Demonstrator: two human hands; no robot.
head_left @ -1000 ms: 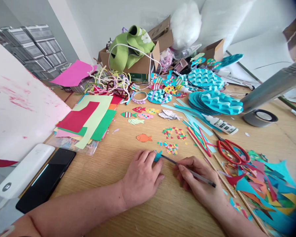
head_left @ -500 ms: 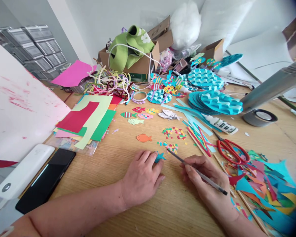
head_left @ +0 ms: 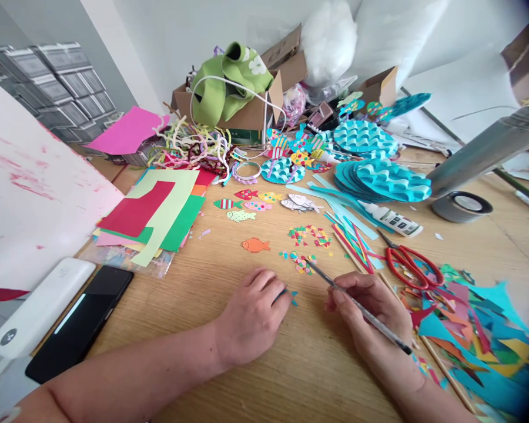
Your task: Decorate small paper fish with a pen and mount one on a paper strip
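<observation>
My left hand (head_left: 255,311) rests on the table with its fingers closed on a small blue paper fish (head_left: 294,298). Only the tail and a sliver of the fish show; the rest is hidden beneath the fingers. In my right hand (head_left: 370,311) is a slim clear pen with a dark end (head_left: 357,305), its tip over a little heap of coloured paper dots (head_left: 300,262). Behind the dots lies a heap of tiny paper triangles (head_left: 311,235). An orange paper fish (head_left: 255,245) lies beyond my left hand, with several decorated paper fish (head_left: 258,205) farther back.
Red-handled scissors (head_left: 412,267), a glue bottle (head_left: 392,219) and paper scraps (head_left: 476,335) lie to the right. Blue wavy discs (head_left: 392,179) and a steel flask (head_left: 489,150) stand behind. Coloured sheets (head_left: 171,217), a phone (head_left: 79,323) and a white power bank (head_left: 39,305) are left.
The blue fish has shifted toward me and more of it is covered by my left fingers. The pen tip has moved slightly right over the dots. The view has shifted a little.
</observation>
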